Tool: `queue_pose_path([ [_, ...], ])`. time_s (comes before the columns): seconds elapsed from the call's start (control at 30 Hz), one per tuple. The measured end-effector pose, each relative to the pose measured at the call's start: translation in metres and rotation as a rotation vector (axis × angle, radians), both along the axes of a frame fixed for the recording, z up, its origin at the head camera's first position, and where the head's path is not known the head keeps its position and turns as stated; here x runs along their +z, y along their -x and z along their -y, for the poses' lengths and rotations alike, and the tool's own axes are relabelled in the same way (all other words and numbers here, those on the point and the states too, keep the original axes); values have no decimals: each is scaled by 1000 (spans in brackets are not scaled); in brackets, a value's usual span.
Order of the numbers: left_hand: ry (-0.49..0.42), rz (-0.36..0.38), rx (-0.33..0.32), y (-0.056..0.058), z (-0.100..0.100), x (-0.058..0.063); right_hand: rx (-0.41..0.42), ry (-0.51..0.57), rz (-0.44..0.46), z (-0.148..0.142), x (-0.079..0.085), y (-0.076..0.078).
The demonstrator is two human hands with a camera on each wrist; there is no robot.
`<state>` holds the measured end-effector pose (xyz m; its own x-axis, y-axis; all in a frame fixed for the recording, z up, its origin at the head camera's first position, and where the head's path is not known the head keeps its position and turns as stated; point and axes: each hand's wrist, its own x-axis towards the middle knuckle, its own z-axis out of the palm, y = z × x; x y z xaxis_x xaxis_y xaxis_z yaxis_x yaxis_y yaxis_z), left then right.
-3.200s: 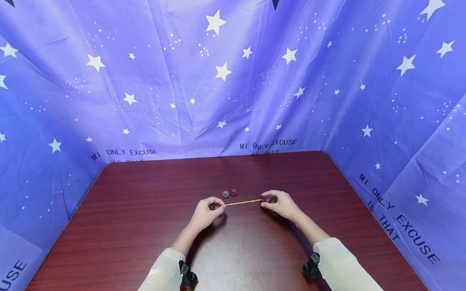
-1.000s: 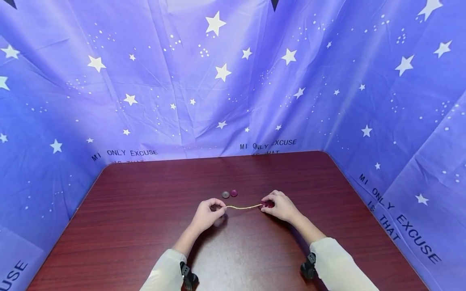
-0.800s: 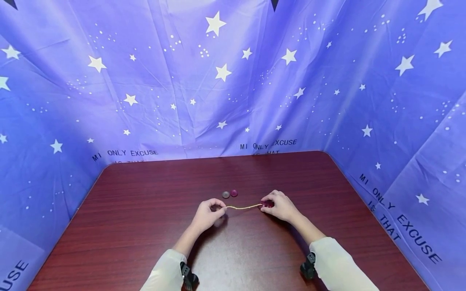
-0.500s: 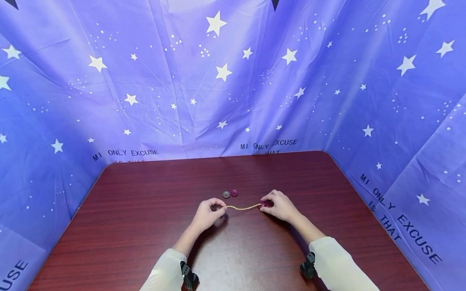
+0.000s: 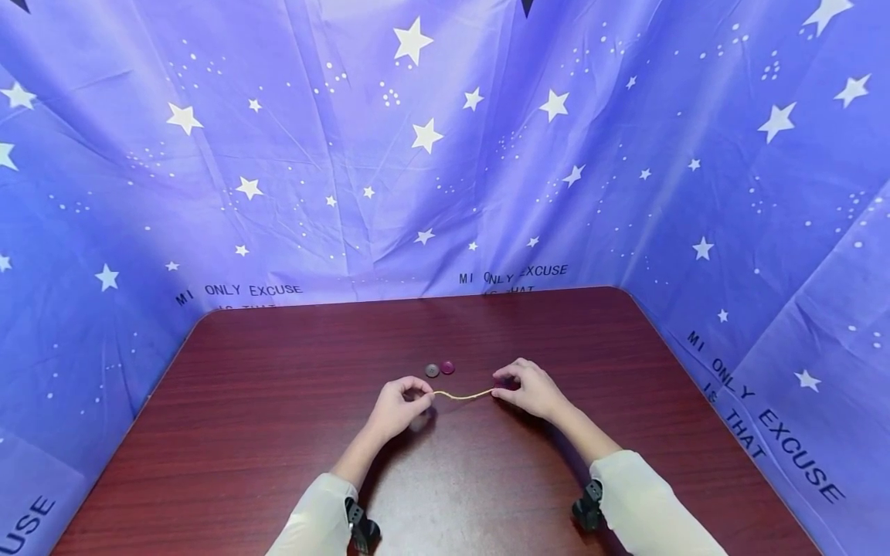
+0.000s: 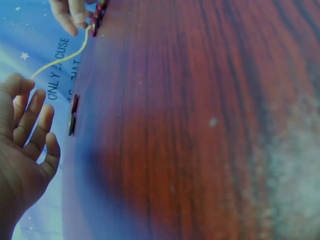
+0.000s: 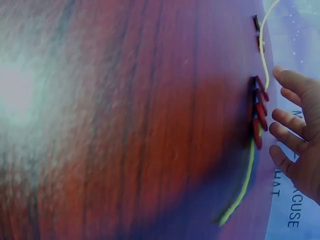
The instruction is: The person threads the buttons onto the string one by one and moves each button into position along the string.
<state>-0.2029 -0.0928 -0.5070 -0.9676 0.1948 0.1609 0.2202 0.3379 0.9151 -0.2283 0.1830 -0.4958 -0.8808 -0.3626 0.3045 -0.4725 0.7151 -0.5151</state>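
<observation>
In the head view my left hand (image 5: 395, 409) pinches one end of a yellow string (image 5: 462, 398) between thumb and forefinger. The slack string sags across to my right hand (image 5: 531, 390). Several dark red buttons (image 7: 260, 112) are threaded on it and lean in a row on the table, with the string's tail (image 7: 241, 197) beyond them in the right wrist view. My right hand hovers beside these buttons, fingers loosely bent and apart, gripping nothing; in the head view it mostly hides them.
A grey button (image 5: 432, 371) and a magenta button (image 5: 448, 367) lie side by side on the dark red wooden table (image 5: 313, 347), just beyond the string. A blue curtain (image 5: 417, 193) with white stars surrounds the table's back and sides.
The string was taut with the buttons held up in my right hand; it then went slack as they were lowered. Now my right fingers have come off the buttons. My left hand keeps its pinch.
</observation>
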Motion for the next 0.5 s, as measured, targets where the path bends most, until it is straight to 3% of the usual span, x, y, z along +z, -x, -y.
queue_pose_path([
  [0.3,-8,-9,18,-2,-5,5,7,168,134,24,17,-3],
  [0.5,16,-31,1,-18,-11,37,70,211,156,44,26,-8],
])
